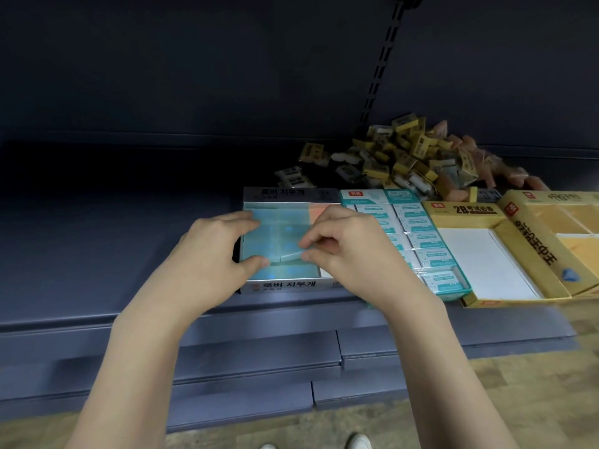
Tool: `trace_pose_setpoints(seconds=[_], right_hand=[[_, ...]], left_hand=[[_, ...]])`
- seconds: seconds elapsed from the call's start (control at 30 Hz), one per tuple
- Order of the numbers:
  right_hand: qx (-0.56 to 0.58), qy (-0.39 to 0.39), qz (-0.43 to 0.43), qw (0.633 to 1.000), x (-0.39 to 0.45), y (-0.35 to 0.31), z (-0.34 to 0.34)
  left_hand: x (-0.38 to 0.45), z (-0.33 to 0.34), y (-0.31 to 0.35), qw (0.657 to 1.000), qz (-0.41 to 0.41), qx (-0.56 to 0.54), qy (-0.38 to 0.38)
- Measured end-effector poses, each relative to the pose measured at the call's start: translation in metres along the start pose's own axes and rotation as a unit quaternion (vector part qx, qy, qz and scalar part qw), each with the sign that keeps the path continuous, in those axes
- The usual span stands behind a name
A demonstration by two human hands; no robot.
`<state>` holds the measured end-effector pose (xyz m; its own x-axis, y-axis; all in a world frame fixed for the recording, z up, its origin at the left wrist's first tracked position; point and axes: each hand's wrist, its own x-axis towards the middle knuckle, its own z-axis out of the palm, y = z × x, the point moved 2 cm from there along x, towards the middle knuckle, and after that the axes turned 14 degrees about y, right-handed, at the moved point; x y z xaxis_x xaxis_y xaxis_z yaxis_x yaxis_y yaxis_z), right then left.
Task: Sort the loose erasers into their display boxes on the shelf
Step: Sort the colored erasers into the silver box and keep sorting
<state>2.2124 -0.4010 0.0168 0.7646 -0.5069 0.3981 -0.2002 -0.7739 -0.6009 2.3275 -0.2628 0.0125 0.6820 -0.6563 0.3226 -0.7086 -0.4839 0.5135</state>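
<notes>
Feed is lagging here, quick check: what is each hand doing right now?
Left hand: open, fingers resting on the silver display box.
Right hand: pinching a light blue eraser over that box.

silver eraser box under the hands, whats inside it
The silver box holds rows of light blue erasers, one pinched by the right hand, and one orange eraser at the back right. Both hands cover part of it.
</notes>
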Motion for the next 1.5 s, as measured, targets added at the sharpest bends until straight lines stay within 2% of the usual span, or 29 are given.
trace_pose_setpoints(seconds=[0.27,0.43,0.63,0.87,0.93,1.23,1.43,1.5], right_hand=[[-0.004,-0.012,-0.007,1.000,0.001,-0.001,-0.005],[0.023,-0.036,0.021,0.999,0.001,0.000,-0.009],[0.048,-0.042,0.040,0.997,0.001,0.000,-0.010],[0.064,-0.041,0.067,0.995,0.006,0.006,-0.009],[0.037,-0.045,0.069,0.996,0.008,0.008,-0.010],[-0.055,-0.074,0.035,0.995,0.012,0.007,-0.007],[-0.038,-0.087,0.016,0.995,0.008,0.010,-0.016],[-0.089,-0.078,-0.016,0.993,0.008,0.014,-0.017]], left_hand=[[0.003,-0.005,0.003,0.998,-0.019,-0.029,0.061],[0.004,-0.008,0.001,0.984,-0.134,-0.052,0.106],[0.005,-0.006,-0.004,0.972,-0.190,-0.098,0.099],[0.007,-0.006,-0.004,0.969,-0.198,-0.116,0.089],[0.006,-0.006,-0.005,0.968,-0.201,-0.120,0.091],[0.006,-0.004,-0.006,0.964,-0.210,-0.126,0.102],[0.003,-0.004,-0.006,0.965,-0.208,-0.124,0.099],[0.002,-0.004,-0.006,0.965,-0.207,-0.124,0.101]])
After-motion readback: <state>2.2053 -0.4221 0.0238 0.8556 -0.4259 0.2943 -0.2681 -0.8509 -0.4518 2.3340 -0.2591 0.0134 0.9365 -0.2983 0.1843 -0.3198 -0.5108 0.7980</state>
